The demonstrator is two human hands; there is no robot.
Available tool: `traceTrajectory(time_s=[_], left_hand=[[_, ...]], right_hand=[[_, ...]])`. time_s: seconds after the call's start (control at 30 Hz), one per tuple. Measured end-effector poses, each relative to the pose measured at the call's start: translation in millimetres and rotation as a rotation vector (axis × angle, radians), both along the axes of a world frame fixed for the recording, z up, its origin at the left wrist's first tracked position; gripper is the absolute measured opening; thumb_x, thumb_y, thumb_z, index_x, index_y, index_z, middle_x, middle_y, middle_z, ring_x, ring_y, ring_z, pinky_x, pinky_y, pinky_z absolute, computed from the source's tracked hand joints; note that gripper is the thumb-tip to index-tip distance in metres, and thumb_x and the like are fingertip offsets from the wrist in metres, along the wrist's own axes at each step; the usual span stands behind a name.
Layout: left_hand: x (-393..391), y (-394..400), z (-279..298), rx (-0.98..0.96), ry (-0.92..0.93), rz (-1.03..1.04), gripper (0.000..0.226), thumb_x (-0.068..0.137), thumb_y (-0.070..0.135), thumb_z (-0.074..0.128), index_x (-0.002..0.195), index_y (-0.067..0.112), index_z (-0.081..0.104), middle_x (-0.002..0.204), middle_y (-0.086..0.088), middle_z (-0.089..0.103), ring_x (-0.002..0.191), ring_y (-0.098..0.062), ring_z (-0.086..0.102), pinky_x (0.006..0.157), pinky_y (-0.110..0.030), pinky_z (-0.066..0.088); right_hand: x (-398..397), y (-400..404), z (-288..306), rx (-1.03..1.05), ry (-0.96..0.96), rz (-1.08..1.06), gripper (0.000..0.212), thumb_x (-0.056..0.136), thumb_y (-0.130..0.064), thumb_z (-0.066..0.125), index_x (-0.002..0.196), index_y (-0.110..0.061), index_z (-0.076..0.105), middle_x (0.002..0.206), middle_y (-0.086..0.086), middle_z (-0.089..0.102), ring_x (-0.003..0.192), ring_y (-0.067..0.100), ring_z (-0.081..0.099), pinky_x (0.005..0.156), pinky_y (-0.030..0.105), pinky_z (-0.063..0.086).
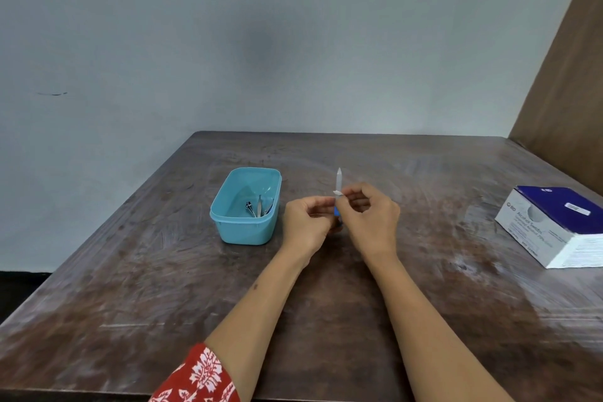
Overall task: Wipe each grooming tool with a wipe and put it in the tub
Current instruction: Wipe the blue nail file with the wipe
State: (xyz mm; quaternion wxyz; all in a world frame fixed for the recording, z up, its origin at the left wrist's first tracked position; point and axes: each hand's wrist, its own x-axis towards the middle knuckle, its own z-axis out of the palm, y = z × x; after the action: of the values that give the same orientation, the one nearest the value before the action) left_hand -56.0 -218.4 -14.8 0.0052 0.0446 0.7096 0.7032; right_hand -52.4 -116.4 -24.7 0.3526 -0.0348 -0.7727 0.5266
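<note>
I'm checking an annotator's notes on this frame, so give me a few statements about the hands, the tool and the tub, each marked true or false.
1. The tub already holds metal tools. True.
2. The left hand rests flat on the table. False: it grips the lower end of the nail file.
3. The right hand pinches a small wipe against the file. True.
4. The file lies in the tub. False: it is held upright beside it.
5. The swab box sits left of the tub. False: far right.
</note>
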Motion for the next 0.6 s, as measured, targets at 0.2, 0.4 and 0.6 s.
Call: traceTrajectory(time_s=[0.2,0.4,0.6], left_hand=[[-3.7,1.2,-6.0,-0.08,0.022,0.002,0.03,0.081,-0.01,0.059,0.106,0.005,0.068,0.094,-0.011,0.071,0.084,-0.017,0.069,0.069,-0.027,0.059],[2.0,0.8,4.1,0.16,-0.148,-0.113,0.026,0.08,-0.012,0.061,0.106,-0.006,0.064,0.091,-0.019,0.068,0.077,-0.022,0.068,0.065,-0.026,0.059],[4.7,3.3,5.9,0.103,-0.235,-0.203,0.026,0.078,-0.012,0.063,0.104,-0.005,0.063,0.089,-0.015,0.069,0.078,-0.021,0.068,0.065,-0.026,0.06]], right_hand=[[2.1,-3.3,3.4,-0.083,-0.004,0.041,0.014,0.077,-0.008,0.07,0.074,-0.021,0.068,0.062,-0.01,0.065,0.059,0.003,0.063,0.058,0.019,0.054],[-1.6,-0.8,-0.6,0.026,0.04,-0.023,0.004,0.082,-0.014,0.069,0.084,-0.016,0.072,0.071,-0.005,0.067,0.066,0.007,0.064,0.064,0.021,0.054],[-3.4,6.5,-1.3,0.161,0.143,-0.132,0.013,0.082,-0.002,0.066,0.093,-0.006,0.072,0.083,0.004,0.067,0.07,0.008,0.059,0.067,0.003,0.044]])
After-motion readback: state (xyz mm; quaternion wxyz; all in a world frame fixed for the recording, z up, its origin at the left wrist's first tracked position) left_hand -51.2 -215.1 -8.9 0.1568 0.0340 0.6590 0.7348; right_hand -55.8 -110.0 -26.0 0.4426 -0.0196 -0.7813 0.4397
